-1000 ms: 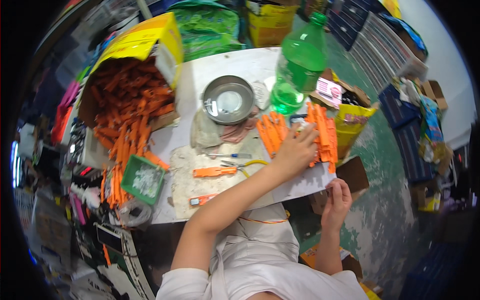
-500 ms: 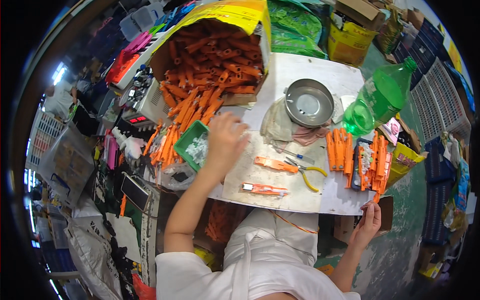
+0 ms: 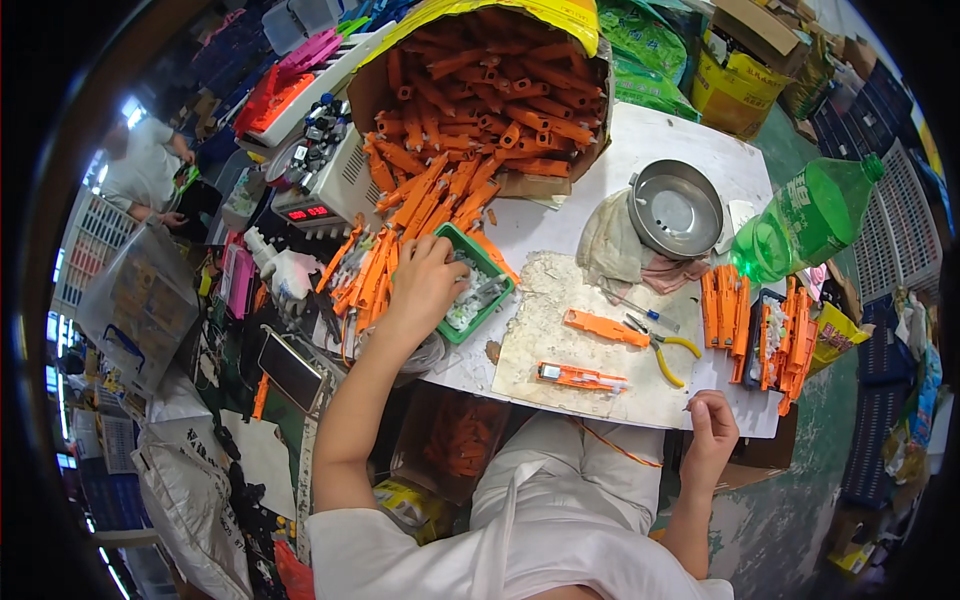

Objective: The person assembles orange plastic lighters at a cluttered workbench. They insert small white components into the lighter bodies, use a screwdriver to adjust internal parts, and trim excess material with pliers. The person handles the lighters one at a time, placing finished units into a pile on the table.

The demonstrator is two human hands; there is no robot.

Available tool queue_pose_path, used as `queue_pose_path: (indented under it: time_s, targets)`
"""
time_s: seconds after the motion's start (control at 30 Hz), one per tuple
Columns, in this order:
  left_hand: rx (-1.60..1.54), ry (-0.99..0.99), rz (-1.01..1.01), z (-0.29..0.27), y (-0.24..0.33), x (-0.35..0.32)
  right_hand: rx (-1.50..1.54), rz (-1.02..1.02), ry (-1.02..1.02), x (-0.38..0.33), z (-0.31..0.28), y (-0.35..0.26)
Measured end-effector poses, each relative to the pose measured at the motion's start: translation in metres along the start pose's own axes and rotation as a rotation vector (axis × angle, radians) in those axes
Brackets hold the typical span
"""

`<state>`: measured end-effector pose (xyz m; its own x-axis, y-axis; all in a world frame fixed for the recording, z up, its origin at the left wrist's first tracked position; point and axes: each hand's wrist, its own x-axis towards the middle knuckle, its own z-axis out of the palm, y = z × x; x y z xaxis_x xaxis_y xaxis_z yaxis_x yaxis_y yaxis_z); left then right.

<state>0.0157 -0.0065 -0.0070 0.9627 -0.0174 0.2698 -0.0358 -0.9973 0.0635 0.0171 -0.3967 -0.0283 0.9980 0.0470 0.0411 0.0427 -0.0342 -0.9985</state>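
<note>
My left hand (image 3: 424,287) is at the left rim of a green tray (image 3: 492,318) of small whitish plastic pieces. Its fingers are bent and drawn together over the rim; anything between them is hidden. By the table's front edge, my right hand (image 3: 712,428) is closed in a pinch, with a tiny dark bit at its fingertips that is too small to name. Between the hands, an orange plastic housing (image 3: 606,328) and an open orange housing with parts inside (image 3: 582,377) lie on a worn board (image 3: 520,368). Yellow-handled pliers (image 3: 668,358) lie beside them.
A large yellow-edged box (image 3: 590,100) spills orange housings toward the tray. A metal bowl (image 3: 676,208) sits on a rag (image 3: 612,240). Behind more orange housings (image 3: 724,308) on the right lies a green bottle (image 3: 808,218). Another person (image 3: 145,170) is at far left.
My left hand has come down and back to the green tray's left rim. My right hand has shifted slightly left, still pinched. The whole view has shifted, moving the table rightward in the picture.
</note>
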Motion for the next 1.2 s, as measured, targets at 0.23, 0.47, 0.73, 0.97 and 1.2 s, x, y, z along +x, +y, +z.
queue_pose_path:
  time_s: [0.23,0.47,0.73,0.97,1.2]
  targets:
    - [-0.084,0.047,-0.02,-0.018,-0.021,-0.002,0.001,0.052,-0.01,-0.006,0.003,0.006]
    - [0.158,0.045,0.005,-0.009,-0.018,-0.003,-0.047,0.056,-0.094,-0.001,0.016,0.009]
    - [0.359,-0.064,0.053,0.011,-0.015,0.008,-0.079,0.037,-0.153,-0.004,0.025,0.007]
    - [0.38,0.109,0.044,-0.006,-0.01,0.002,-0.113,0.008,-0.16,-0.006,0.022,0.005]
    - [-0.75,0.145,-0.188,-0.023,0.093,-0.036,0.324,0.136,-0.282,-0.004,0.043,-0.008]
